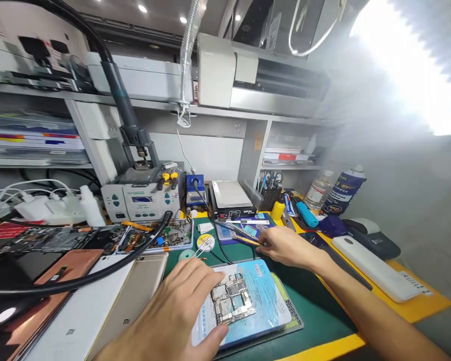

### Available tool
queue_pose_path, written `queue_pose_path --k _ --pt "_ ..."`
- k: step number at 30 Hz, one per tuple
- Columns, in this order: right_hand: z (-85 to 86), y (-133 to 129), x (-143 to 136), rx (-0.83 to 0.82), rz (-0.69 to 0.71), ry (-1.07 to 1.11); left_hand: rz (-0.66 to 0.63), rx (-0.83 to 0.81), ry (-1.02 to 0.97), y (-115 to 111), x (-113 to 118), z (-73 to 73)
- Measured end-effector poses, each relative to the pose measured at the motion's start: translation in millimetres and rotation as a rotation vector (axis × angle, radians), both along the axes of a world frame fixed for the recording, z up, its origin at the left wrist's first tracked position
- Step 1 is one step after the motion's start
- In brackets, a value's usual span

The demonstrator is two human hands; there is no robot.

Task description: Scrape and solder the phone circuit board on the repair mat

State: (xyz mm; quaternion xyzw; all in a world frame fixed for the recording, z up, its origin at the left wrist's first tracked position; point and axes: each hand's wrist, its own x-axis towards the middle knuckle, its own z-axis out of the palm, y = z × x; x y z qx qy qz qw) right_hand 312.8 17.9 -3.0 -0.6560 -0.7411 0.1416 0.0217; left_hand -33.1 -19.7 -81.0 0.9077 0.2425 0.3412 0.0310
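A phone circuit board with metal shields lies on a blue-and-white flat pack. My left hand rests at the pack's left side, thumb and fingers apart; the index fingertip and thumb are by the board's left edge. Just beyond its knuckles, the tips of thin tweezers cross a round white-and-yellow tin. My right hand reaches past the pack, its fingers curled together at the end of a slim yellow tool. A dark slim tool lies alongside; the fingertips are partly hidden.
At left are a parts tray, phone back covers and a black hose arching over them. Behind stand a hot-air station and a heating plate. Bottles, a spray can and a white power bank-like block are at right.
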Motion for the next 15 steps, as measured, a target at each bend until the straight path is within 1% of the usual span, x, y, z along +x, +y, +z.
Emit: queue_pose_path --k 1,3,5,8,10,12,15 --pt "4.9 2.7 -4.8 0.003 0.001 -0.002 0.001 -0.004 -0.050 1.6 1.8 -5.8" --pt "20.3 16.5 -15.9 0.033 -0.010 0.014 -0.017 -0.050 -0.074 4.2 5.2 -16.3" --pt "41.1 42.5 -30.9 0.081 -0.036 0.046 -0.038 -0.093 -0.085 6.2 7.1 -21.3" --pt "72.9 92.6 -64.4 0.097 -0.056 0.116 -0.064 -0.140 -0.068 7.3 6.4 -16.4" --pt "89.0 119.4 -91.0 0.073 -0.044 0.170 -0.071 -0.168 -0.041 6.8 4.8 -10.1" --pt "99.3 134.0 -115.7 0.072 -0.005 0.221 -0.068 -0.188 -0.027 6.6 4.3 -7.3" --pt "106.1 138.0 -142.3 0.071 0.074 0.268 -0.049 -0.195 -0.025 9.9 7.0 -13.1"
